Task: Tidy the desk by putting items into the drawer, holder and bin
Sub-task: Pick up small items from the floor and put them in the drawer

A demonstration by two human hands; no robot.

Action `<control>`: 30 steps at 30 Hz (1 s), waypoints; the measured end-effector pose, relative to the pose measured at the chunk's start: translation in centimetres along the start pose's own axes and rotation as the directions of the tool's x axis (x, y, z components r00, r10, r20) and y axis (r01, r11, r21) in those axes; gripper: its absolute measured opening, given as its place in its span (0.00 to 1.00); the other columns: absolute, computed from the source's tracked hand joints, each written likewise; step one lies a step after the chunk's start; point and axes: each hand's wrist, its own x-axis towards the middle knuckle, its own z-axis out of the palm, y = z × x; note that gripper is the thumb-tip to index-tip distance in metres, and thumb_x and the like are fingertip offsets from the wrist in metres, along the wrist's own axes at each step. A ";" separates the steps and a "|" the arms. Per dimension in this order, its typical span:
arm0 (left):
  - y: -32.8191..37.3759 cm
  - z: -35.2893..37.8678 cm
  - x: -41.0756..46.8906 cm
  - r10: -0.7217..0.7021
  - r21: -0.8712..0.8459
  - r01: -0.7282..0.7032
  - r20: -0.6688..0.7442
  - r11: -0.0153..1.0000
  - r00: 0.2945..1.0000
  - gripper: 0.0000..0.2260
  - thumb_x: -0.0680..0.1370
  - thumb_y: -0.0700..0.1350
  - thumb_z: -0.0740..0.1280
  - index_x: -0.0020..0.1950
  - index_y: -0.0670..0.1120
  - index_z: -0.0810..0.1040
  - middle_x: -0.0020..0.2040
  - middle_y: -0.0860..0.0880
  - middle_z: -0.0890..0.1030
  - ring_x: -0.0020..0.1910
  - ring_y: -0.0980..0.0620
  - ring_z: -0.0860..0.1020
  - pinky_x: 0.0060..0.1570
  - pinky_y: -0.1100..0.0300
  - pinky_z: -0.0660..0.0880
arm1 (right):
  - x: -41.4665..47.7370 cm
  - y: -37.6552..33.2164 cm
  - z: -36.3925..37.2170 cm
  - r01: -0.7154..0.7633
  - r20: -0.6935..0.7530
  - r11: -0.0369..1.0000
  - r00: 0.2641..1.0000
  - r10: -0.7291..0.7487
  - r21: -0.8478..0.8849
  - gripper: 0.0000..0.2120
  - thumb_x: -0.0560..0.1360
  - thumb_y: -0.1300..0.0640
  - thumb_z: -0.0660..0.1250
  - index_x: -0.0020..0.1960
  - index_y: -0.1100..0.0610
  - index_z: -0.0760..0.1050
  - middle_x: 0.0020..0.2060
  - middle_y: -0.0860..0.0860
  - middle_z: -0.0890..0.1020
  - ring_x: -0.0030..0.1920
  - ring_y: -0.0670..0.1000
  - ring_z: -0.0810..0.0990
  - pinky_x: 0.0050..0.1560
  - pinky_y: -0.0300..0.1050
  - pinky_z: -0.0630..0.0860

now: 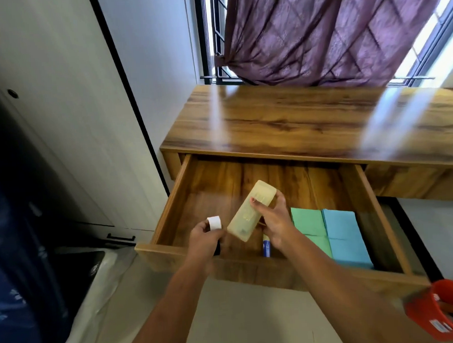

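Two hands were held over the open drawer (169,200). The right hand (274,222) was closed on a pale yellow translucent case (251,210), which was pinched near its upper end between thumb and fingers and held tilted, its lower end pointed toward the drawer's front. The left hand (203,234) was curled round a small white roll (214,222), kept at the fingertips just beside the case's lower end. Something dark was also seen under that hand, but what it was could not be told. Below the right hand a blue-and-white tube (266,246) was laid inside the drawer, against its front. To the right of the tube a green pad (308,223) and a blue pad (341,233) were set side by side, touching. The wooden desk top (296,115) was seen above the drawer, a purple curtain (330,29) behind it, and a red bin (421,310) at the lower right.
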 end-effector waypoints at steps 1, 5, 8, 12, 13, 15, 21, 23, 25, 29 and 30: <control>0.5 0.2 1.1 -0.021 0.006 0.021 -0.026 1.000 0.999 0.22 0.76 0.38 0.68 0.69 0.45 0.69 0.52 0.48 0.76 0.48 0.48 0.77 0.35 0.61 0.77 | 1.2 0.0 -0.1 -0.015 -0.002 1.000 1.000 0.015 -0.013 0.35 0.73 0.60 0.72 0.72 0.44 0.57 0.60 0.51 0.72 0.62 0.54 0.71 0.61 0.58 0.71; 1.8 0.7 4.5 -0.065 -0.025 0.064 -0.072 0.998 0.995 0.20 0.78 0.39 0.66 0.69 0.45 0.69 0.52 0.44 0.78 0.45 0.47 0.77 0.33 0.60 0.73 | 5.0 0.0 -0.2 -0.053 0.044 0.995 0.997 0.057 -0.081 0.35 0.73 0.61 0.71 0.74 0.46 0.57 0.64 0.53 0.72 0.64 0.56 0.72 0.63 0.60 0.72; 2.5 0.7 6.4 -0.091 -0.049 0.087 -0.075 0.995 0.993 0.20 0.78 0.39 0.66 0.69 0.45 0.69 0.55 0.41 0.78 0.45 0.46 0.77 0.33 0.60 0.73 | 7.1 0.6 0.3 -0.084 0.067 0.985 0.993 0.095 -0.151 0.37 0.74 0.60 0.70 0.75 0.47 0.54 0.66 0.54 0.71 0.66 0.58 0.71 0.64 0.60 0.70; 2.5 0.4 8.3 -0.149 -0.074 0.145 -0.041 0.987 0.988 0.19 0.78 0.38 0.65 0.69 0.44 0.69 0.51 0.40 0.78 0.43 0.47 0.76 0.34 0.58 0.73 | 8.8 2.6 1.6 -0.131 0.104 0.965 0.982 0.158 -0.226 0.39 0.74 0.60 0.70 0.76 0.47 0.52 0.69 0.54 0.69 0.67 0.58 0.70 0.63 0.58 0.71; 2.4 0.3 8.7 -0.159 -0.083 0.156 -0.031 0.984 0.987 0.19 0.78 0.38 0.65 0.68 0.44 0.69 0.48 0.41 0.78 0.42 0.47 0.76 0.34 0.58 0.73 | 9.0 3.0 1.9 -0.126 0.115 0.962 0.981 0.157 -0.242 0.38 0.74 0.61 0.70 0.76 0.47 0.52 0.69 0.54 0.69 0.66 0.57 0.71 0.61 0.56 0.72; 2.2 0.0 9.8 -0.179 -0.087 0.177 -0.015 0.980 0.984 0.16 0.78 0.37 0.64 0.66 0.43 0.71 0.43 0.42 0.77 0.38 0.49 0.75 0.33 0.58 0.73 | 9.5 3.9 2.8 -0.117 0.123 0.955 0.980 0.155 -0.272 0.38 0.74 0.61 0.70 0.76 0.47 0.53 0.68 0.54 0.70 0.64 0.54 0.72 0.55 0.49 0.73; 2.1 -1.0 11.8 -0.226 -0.068 0.228 0.037 0.971 0.973 0.11 0.78 0.36 0.64 0.60 0.43 0.73 0.37 0.44 0.76 0.34 0.51 0.75 0.32 0.59 0.73 | 9.6 6.2 5.0 -0.146 0.101 0.940 0.978 0.184 -0.307 0.35 0.73 0.63 0.70 0.74 0.49 0.59 0.65 0.55 0.73 0.57 0.50 0.74 0.47 0.42 0.75; 2.3 -1.5 12.2 -0.218 -0.041 0.221 0.055 0.975 0.974 0.10 0.78 0.36 0.64 0.59 0.42 0.74 0.37 0.44 0.77 0.34 0.51 0.75 0.31 0.60 0.73 | 9.4 6.6 5.5 -0.153 0.102 0.936 0.976 0.194 -0.316 0.35 0.73 0.64 0.71 0.74 0.48 0.60 0.64 0.54 0.74 0.55 0.50 0.74 0.41 0.39 0.76; 2.6 -2.2 12.7 -0.215 -0.015 0.217 0.075 0.976 0.974 0.10 0.78 0.37 0.64 0.59 0.43 0.73 0.38 0.44 0.77 0.34 0.51 0.75 0.30 0.61 0.73 | 9.3 7.1 6.0 -0.162 0.102 0.930 0.973 0.206 -0.331 0.35 0.73 0.63 0.71 0.74 0.48 0.60 0.63 0.53 0.73 0.54 0.50 0.74 0.37 0.38 0.75; 3.0 -3.4 13.4 -0.213 0.031 0.210 0.132 0.977 0.968 0.09 0.79 0.38 0.63 0.59 0.44 0.73 0.38 0.45 0.77 0.35 0.52 0.75 0.30 0.61 0.73 | 8.7 8.0 6.9 -0.192 0.100 0.917 0.965 0.241 -0.349 0.36 0.72 0.62 0.72 0.74 0.47 0.60 0.64 0.54 0.73 0.55 0.50 0.73 0.38 0.40 0.75; 3.1 -3.5 13.5 -0.214 0.039 0.210 0.146 0.977 0.966 0.09 0.79 0.38 0.64 0.59 0.44 0.73 0.39 0.45 0.77 0.35 0.52 0.75 0.30 0.61 0.73 | 8.5 8.3 7.1 -0.193 0.098 0.912 0.965 0.243 -0.361 0.36 0.72 0.62 0.72 0.74 0.46 0.59 0.64 0.53 0.73 0.56 0.49 0.73 0.37 0.39 0.74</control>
